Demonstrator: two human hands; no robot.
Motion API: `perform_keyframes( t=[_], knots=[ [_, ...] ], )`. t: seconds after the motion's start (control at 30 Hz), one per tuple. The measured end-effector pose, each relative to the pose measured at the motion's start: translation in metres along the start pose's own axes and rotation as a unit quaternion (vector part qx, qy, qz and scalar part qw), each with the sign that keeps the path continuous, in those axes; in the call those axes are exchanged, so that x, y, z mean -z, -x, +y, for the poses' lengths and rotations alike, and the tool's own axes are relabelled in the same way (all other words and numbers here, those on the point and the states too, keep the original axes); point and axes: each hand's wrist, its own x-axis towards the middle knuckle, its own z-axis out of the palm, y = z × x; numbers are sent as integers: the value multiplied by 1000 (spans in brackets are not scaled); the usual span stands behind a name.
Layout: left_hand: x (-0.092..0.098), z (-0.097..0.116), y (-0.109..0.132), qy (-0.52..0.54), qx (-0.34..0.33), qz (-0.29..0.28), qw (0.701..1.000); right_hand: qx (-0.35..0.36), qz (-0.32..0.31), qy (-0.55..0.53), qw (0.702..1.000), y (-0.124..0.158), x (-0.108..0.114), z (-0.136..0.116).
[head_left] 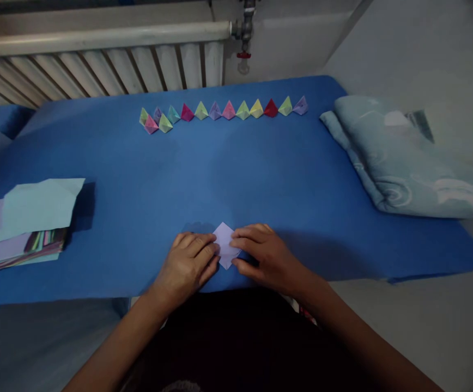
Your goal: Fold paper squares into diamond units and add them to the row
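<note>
A small lavender sheet of origami paper, folded into a diamond shape, lies near the front edge of the blue-covered surface. My left hand grips its left corner, the fingers bent together over the edge. On the opposite side, my right hand pinches the right corner, its thumb low and its fingers above. A crease runs across the lower half of the paper. The undersides of both hands are hidden.
Folded paper pieces in many colours stand in a row at the back. A stack of coloured paper lies at left. On the right is a folded blue-green blanket. A radiator stands beyond the blue cover.
</note>
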Motion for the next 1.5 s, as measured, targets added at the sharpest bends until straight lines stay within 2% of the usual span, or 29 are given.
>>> perform_keyframes(
  t=[0.23, 0.37, 0.67, 0.83, 1.5],
  knots=[
    [-3, -1, 2, 2, 13, 7, 1000, -10, 31, 21, 999, 1, -7, 5],
    [-4, -1, 1, 7, 30, 35, 999, -26, 60, 19, 998, -1, -7, 4],
    [-8, -4, 0, 26, 126, 44, 991, -111, 73, 11, 991, -2, -6, 0],
    [-11, -6, -1, 19, 159, 45, 986, -127, 90, 19, 988, -4, -8, -1],
    [-12, -7, -4, 10, 189, 21, 982, -154, 98, 38, 982, -6, -12, 0]
  ],
)
